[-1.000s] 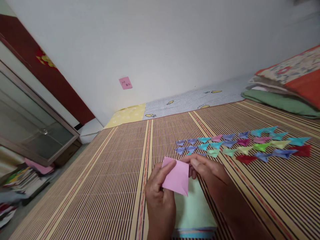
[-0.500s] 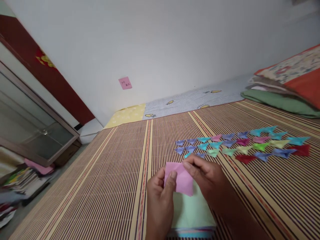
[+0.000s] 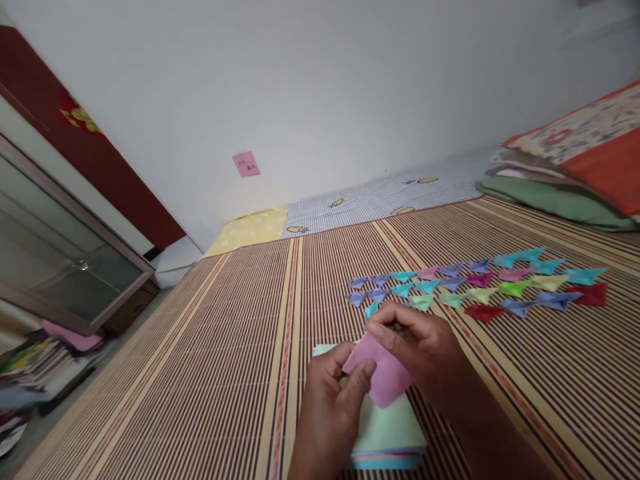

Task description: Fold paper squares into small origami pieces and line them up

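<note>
Above the paper stack [image 3: 393, 427], I see left hand [image 3: 333, 397] and right hand [image 3: 423, 340] both pinching one pink sheet [image 3: 385, 380]; folded shapes [image 3: 480, 280] lie beyond.

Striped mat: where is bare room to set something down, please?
Free: the mat at left, between yellow cloth and left hand; also the strip between checked cloth and folded papers. Crowded: among those papers and at the paper stack.

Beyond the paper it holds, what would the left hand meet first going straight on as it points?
Probably the right hand, which grips the far edge of the pink paper ahead of the left hand; exact depth is unclear.
</note>
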Motion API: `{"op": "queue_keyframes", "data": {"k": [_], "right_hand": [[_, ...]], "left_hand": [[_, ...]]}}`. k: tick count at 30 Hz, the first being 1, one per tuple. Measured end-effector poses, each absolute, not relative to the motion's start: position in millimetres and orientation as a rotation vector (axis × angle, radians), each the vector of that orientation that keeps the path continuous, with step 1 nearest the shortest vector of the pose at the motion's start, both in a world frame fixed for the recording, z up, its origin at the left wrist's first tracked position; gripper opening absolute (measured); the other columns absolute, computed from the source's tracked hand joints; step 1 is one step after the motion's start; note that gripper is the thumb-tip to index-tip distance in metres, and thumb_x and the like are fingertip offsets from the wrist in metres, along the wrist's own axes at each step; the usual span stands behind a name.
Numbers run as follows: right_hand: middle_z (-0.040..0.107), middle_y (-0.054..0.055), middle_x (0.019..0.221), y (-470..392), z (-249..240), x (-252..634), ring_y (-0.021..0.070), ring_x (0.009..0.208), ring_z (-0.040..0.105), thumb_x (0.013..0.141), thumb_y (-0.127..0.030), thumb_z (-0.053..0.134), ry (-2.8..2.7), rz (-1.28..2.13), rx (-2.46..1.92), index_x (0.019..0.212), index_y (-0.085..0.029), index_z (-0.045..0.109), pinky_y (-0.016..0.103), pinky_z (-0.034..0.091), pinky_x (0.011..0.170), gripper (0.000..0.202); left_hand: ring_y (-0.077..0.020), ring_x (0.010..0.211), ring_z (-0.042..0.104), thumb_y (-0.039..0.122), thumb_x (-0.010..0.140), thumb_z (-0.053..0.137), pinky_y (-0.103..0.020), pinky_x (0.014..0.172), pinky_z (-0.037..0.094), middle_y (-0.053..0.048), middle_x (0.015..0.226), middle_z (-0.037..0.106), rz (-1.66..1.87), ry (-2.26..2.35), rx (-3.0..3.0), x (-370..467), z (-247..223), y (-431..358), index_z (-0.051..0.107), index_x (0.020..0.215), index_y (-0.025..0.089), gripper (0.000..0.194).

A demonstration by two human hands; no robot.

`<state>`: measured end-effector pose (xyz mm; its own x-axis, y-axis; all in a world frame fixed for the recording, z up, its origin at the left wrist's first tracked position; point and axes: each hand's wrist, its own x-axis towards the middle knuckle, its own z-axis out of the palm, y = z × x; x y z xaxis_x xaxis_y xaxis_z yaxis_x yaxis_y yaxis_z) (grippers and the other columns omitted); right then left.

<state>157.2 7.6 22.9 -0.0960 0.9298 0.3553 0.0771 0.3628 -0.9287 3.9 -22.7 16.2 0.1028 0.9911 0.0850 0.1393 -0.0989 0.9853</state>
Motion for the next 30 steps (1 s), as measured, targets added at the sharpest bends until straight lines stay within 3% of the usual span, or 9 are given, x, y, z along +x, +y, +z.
{"op": "queue_keyframes", "data": {"k": [7,11,18,25,30], "right_hand": [[0.054,-0.004,0.064,8.8,22.3,157.8,0.0129,0.057,0.051,0.096,-0.031,0.057,-1.475,0.842,-1.025,0.077,-0.021,0.061,0.026,0.038,0.054,0.021],[0.056,-0.004,0.064,8.5,22.5,157.7,0.0135,0.057,0.052,0.096,-0.03,0.057,-1.516,0.775,-1.023,0.078,-0.021,0.062,0.026,0.039,0.054,0.02],[0.063,-0.002,0.069,7.6,23.5,157.9,0.0146,0.064,0.058,0.093,-0.027,0.06,-1.602,0.821,-0.916,0.077,-0.021,0.065,0.027,0.044,0.061,0.018],[0.06,-0.001,0.067,14.4,17.4,165.1,0.0141,0.063,0.054,0.093,-0.039,0.064,-1.513,1.098,-0.942,0.075,-0.019,0.067,0.025,0.043,0.057,0.027],[0.063,-0.001,0.069,13.4,18.2,169.0,0.0144,0.065,0.057,0.094,-0.036,0.063,-1.521,1.062,-0.942,0.078,-0.019,0.068,0.026,0.043,0.059,0.024]], "left_hand": [[-0.0103,0.056,0.044,0.045,0.088,0.072,-0.022,0.053,0.035,0.001,0.064,0.054,1.051,1.024,1.184,0.2,18.5,-20.9,0.068,0.073,0.014,0.034],[-0.0113,0.063,0.047,0.044,0.093,0.066,-0.022,0.06,0.038,0.0,0.065,0.055,1.114,1.019,1.26,-3.0,20.3,-18.9,0.063,0.065,0.015,0.041],[-0.0112,0.056,0.049,0.042,0.083,0.078,-0.023,0.054,0.038,-0.002,0.063,0.06,1.003,0.957,1.145,-2.1,14.1,-19.8,0.078,0.077,0.012,0.03],[-0.0157,0.066,0.059,0.041,0.079,0.082,-0.025,0.063,0.046,-0.005,0.072,0.071,1.236,1.056,1.058,-3.6,12.6,-16.4,0.082,0.086,0.014,0.028],[-0.0131,0.062,0.057,0.037,0.073,0.086,-0.023,0.061,0.046,-0.001,0.064,0.067,1.29,1.062,1.017,-4.4,13.2,-12.5,0.078,0.076,0.014,0.025]]}}
